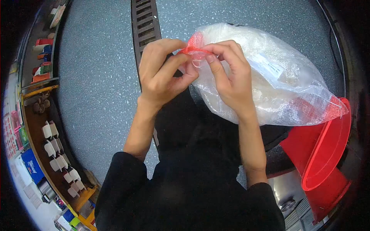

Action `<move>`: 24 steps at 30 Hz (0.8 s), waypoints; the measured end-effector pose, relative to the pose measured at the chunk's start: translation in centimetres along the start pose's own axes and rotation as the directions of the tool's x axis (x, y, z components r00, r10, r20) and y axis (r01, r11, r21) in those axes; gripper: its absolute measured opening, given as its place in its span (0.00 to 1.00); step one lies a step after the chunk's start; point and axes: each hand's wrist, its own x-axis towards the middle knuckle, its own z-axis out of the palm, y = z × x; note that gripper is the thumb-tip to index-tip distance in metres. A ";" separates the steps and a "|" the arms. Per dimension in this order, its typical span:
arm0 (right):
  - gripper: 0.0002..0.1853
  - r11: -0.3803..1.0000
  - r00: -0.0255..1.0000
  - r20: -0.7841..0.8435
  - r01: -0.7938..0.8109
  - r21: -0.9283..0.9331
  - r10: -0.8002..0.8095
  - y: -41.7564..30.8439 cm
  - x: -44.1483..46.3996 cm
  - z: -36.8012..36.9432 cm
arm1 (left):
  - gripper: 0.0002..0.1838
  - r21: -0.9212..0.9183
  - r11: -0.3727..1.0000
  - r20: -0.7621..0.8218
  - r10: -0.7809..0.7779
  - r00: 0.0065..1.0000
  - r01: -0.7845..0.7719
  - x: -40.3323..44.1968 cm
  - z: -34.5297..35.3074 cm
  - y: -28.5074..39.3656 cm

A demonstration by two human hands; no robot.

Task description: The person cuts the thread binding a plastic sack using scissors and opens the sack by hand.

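A large translucent woven plastic sack (246,57) with pale contents lies on its side across the floor in front of me. Its near-left corner is red. My left hand (160,71) pinches the red edge of the sack between thumb and fingers. Close beside it, my right hand (231,71) grips the same red edge with thumb and forefinger. A thin white thread (196,63) loops down between the two hands. On the sack's side is a white printed label (269,69). What the sack contains cannot be made out clearly.
A red plastic tub (327,150) stands at the right, touching the sack's far red corner. A dark drain grate (145,21) runs along the speckled grey floor (96,77). Shelves with white containers (58,154) and a blue box (32,165) line the left.
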 end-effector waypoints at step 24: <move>0.12 0.908 0.945 -0.010 0.312 -0.279 -0.328 0.0 -0.2 1.0 | 0.13 -0.024 1.000 0.100 -0.004 0.995 0.006 -0.3 -0.9 0.7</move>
